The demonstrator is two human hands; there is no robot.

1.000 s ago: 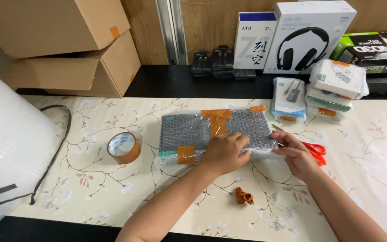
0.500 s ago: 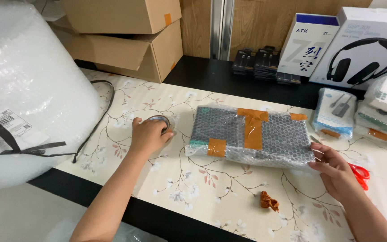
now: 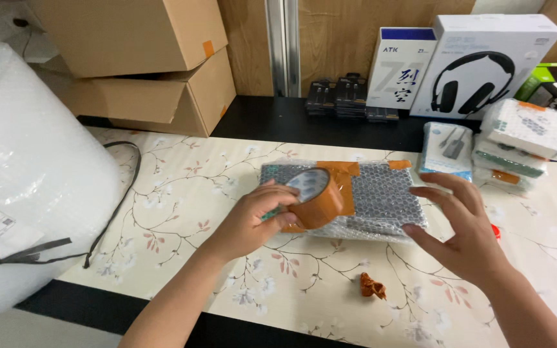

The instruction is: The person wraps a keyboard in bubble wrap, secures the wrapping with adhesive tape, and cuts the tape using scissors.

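Note:
My left hand (image 3: 253, 220) grips a roll of brown packing tape (image 3: 315, 196) and holds it up over the left part of a flat parcel wrapped in bubble wrap (image 3: 381, 193). The parcel lies on the flowered table (image 3: 182, 187) and has strips of brown tape across its top. My right hand (image 3: 462, 227) hovers open just right of the parcel, fingers spread, holding nothing.
A big roll of bubble wrap (image 3: 27, 174) fills the left side. Cardboard boxes (image 3: 136, 58) stand at the back left, product boxes (image 3: 478, 64) and small wrapped packages (image 3: 517, 138) at the back right. A crumpled tape scrap (image 3: 372, 286) lies near the front edge.
My left hand has picked the tape roll up off the table and carried it right, over the parcel. My right hand has lifted off the parcel's right edge.

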